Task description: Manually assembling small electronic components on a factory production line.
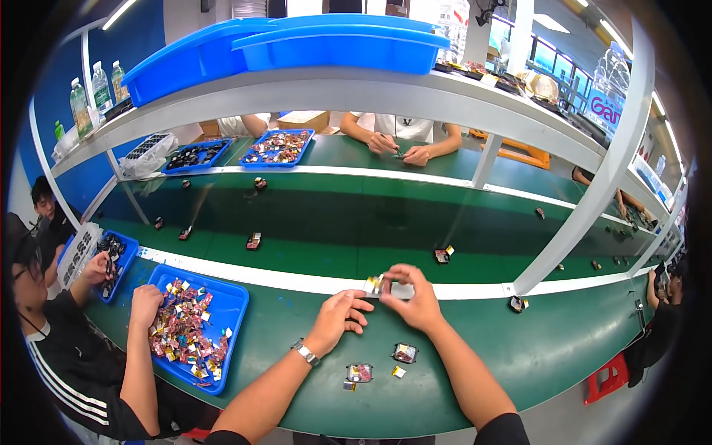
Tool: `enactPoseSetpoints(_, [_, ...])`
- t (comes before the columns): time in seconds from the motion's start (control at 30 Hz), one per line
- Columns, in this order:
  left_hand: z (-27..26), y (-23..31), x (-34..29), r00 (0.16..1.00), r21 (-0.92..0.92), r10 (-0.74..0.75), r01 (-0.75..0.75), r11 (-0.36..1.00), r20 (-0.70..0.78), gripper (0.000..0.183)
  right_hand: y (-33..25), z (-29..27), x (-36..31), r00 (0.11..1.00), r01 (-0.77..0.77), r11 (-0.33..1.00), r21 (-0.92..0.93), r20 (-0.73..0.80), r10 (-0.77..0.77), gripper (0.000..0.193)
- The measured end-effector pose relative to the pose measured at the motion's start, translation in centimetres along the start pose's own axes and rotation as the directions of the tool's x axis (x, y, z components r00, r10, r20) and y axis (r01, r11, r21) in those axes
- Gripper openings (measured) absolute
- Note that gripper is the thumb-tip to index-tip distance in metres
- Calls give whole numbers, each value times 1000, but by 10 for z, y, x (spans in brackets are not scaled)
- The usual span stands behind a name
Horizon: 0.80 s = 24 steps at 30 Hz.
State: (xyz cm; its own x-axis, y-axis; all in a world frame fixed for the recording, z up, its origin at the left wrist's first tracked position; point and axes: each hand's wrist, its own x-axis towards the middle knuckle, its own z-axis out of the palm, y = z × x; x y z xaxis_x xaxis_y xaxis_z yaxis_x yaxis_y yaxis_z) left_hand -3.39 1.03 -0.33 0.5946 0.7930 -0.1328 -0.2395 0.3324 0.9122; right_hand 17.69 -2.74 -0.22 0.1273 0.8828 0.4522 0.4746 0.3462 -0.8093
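Observation:
Between the thumb and fingers of my right hand (415, 300) is a small reddish circuit board with a yellow-and-silver piece (372, 285) beside it, held over the pale rail at the bench's far edge. My left hand (340, 322), with a metal-banded watch on its wrist, hovers just left of it, fingers loosely bent and apart. Nothing shows in its grasp. Nearer me on the green bench lie two small dark-framed casings, one on the left (360, 372) and one on the right (405, 352), both with boards inside. A silver battery piece (399, 371) lies below the right casing.
To my left, a blue tray (241, 304) holds many small boards; a neighbour's hand (146, 305) reaches over it. Beyond the rail, a green conveyor (319, 230) carries scattered casings. A grey shelf post (586, 170) rises at the right. Another person's hands (415, 155) work opposite.

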Motion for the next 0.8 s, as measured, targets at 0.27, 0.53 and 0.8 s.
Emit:
enactPoseSetpoints(0.27, [-9, -5, 0, 903, 36, -219, 221, 975, 370, 48, -49, -22, -34, 925, 100, 992, -73, 374, -65, 57])
enactPoseSetpoints(0.53, [6, -5, -6, 977, -59, -85, 98, 993, 194, 35, -48, -1, -36, 933, 353, 848, -395, 85, -349, 20])
enactPoseSetpoints(0.8, [15, -10, -9, 991, 23, -11, 8, 1000, 130, 31, -49, -1, -30, 922, 387, 821, -420, 181, -342, 24])
